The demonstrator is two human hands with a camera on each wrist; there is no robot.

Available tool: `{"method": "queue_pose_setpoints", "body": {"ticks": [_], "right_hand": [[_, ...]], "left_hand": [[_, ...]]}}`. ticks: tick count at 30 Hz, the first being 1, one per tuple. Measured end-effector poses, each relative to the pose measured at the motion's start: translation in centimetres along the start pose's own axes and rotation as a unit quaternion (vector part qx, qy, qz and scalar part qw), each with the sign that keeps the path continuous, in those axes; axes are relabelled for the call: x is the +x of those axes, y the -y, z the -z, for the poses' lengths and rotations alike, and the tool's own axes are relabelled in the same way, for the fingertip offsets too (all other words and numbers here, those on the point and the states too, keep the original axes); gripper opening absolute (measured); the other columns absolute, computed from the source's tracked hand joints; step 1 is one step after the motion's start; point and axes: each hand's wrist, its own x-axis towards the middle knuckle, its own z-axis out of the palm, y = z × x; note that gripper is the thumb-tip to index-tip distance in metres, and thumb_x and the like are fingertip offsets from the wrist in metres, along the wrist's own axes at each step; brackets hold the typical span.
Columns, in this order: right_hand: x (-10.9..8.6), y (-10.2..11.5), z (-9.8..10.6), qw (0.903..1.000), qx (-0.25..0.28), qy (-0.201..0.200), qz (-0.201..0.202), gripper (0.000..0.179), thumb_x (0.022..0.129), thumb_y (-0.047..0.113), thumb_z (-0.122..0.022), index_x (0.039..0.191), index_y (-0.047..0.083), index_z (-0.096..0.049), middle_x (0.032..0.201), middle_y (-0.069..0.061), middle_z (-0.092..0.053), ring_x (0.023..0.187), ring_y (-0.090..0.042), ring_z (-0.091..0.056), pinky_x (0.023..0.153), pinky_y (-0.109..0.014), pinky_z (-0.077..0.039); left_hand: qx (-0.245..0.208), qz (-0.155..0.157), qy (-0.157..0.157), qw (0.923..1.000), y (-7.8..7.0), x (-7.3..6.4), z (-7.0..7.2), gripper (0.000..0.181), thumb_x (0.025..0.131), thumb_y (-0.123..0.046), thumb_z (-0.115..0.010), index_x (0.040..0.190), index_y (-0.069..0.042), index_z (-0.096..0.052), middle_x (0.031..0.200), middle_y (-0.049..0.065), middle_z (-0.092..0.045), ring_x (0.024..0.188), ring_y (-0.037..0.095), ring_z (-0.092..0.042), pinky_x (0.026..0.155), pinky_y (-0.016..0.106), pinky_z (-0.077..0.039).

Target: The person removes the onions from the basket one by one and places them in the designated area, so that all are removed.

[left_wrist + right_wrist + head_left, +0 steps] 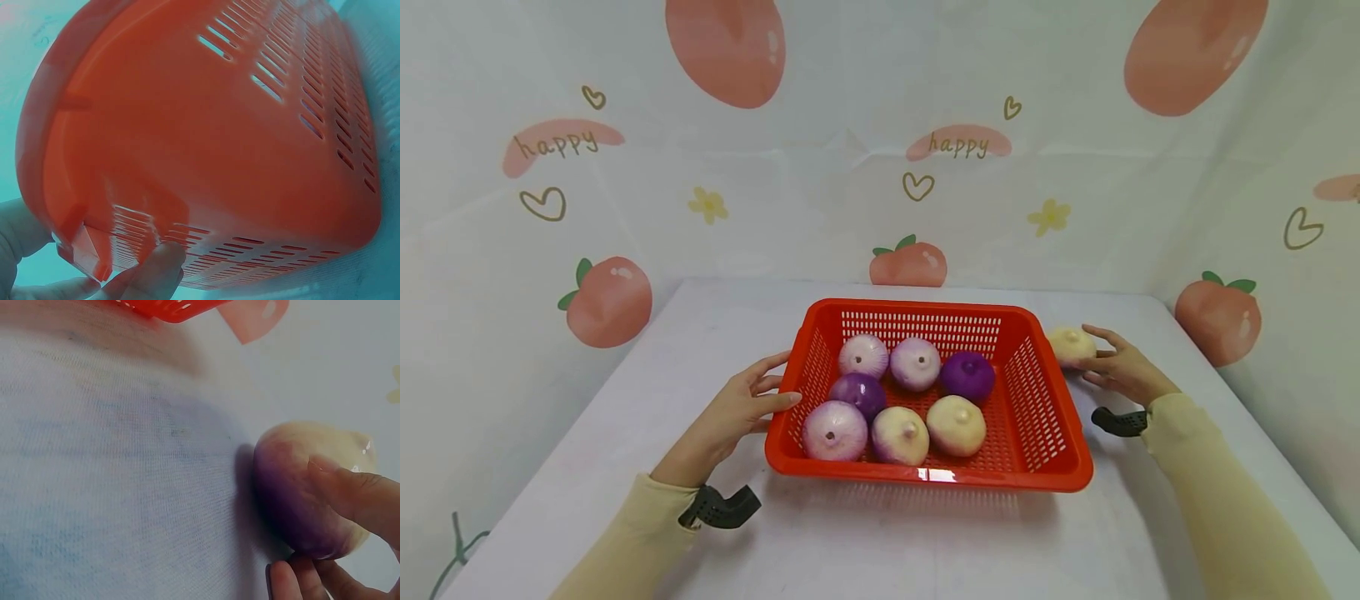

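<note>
My left hand [741, 408] grips the left rim of a red plastic basket [1052, 479], thumb on the rim and fingers outside. In the left wrist view the fingers [159, 269] press against the slotted wall of the basket [144, 125]. Right of the basket, my right hand [1123, 367] holds a cream-and-purple turnip [1071, 344]. Close up, the thumb lies on one side of the turnip [294, 494] and fingers bend under the other; whether it touches the cloth I cannot tell.
Inside the basket lie pale purple onions [835, 431], dark purple onions [967, 377] and two cream turnips [957, 425]. A white cloth [880, 542] covers the table. Behind hangs a white curtain [820, 200] printed with peaches. A green cord [458, 546] shows at lower left.
</note>
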Motion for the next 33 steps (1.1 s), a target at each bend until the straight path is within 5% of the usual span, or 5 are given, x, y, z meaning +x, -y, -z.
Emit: {"method": "queue_pose_setpoints", "body": {"ticks": [9, 18, 20, 26, 33], "right_hand": [[-0.2, -0.1, 0.0, 0.9999, -0.003, 0.006, 0.008, 0.082, 0.099, 0.011, -0.053, 0.155, 0.013, 0.006, 0.153, -0.038, -0.005, 0.095, 0.001, -0.051, 0.089, -0.020, -0.053], [-0.4, -0.3, 0.3, 0.9992, -0.039, -0.005, 0.009, 0.084, 0.098, 0.017, -0.055, 0.155, 0.013, 0.007, 0.153, -0.039, -0.006, 0.134, -0.042, -0.030, 0.086, -0.020, -0.054], [-0.5, -0.2, 0.5, 0.9987, -0.050, -0.007, 0.010, 0.085, 0.098, 0.019, -0.056, 0.155, 0.013, 0.006, 0.153, -0.038, -0.008, 0.131, -0.037, -0.038, 0.086, -0.020, -0.054], [-1.2, 0.4, 1.1, 0.9973, -0.064, -0.015, 0.033, 0.087, 0.097, 0.026, -0.059, 0.155, 0.008, 0.003, 0.148, -0.032, -0.030, 0.097, 0.007, -0.056, 0.085, -0.018, -0.053], [-3.0, 3.6, 0.9, 0.9942, -0.052, -0.030, 0.089, 0.080, 0.099, 0.027, -0.054, 0.156, 0.008, -0.002, 0.150, -0.028, -0.024, 0.095, 0.014, -0.055, 0.082, -0.008, -0.049]], "left_hand": [[-0.003, 0.002, 0.001, 1.0000, 0.2, 0.1, 0.0, 0.072, 0.092, -0.020, -0.066, 0.152, -0.013, -0.028, 0.136, 0.027, -0.051, 0.107, 0.027, -0.065, 0.082, 0.045, -0.058], [0.002, 0.000, 0.000, 1.0000, 0.1, 0.0, 0.0, 0.071, 0.092, -0.020, -0.065, 0.152, -0.013, -0.027, 0.136, 0.027, -0.051, 0.108, 0.029, -0.065, 0.081, 0.045, -0.058], [0.002, -0.001, 0.000, 1.0000, 0.1, 0.0, 0.0, 0.071, 0.092, -0.019, -0.065, 0.152, -0.013, -0.027, 0.136, 0.027, -0.051, 0.108, 0.029, -0.065, 0.081, 0.045, -0.058], [0.000, -0.004, 0.002, 1.0000, 0.1, 0.0, 0.0, 0.071, 0.092, -0.019, -0.065, 0.152, -0.013, -0.027, 0.136, 0.028, -0.050, 0.108, 0.029, -0.065, 0.082, 0.045, -0.058], [0.003, 0.000, -0.001, 1.0000, 0.1, 0.1, 0.0, 0.070, 0.093, -0.019, -0.064, 0.152, -0.014, -0.028, 0.137, 0.027, -0.050, 0.109, 0.030, -0.064, 0.082, 0.045, -0.058]]}}
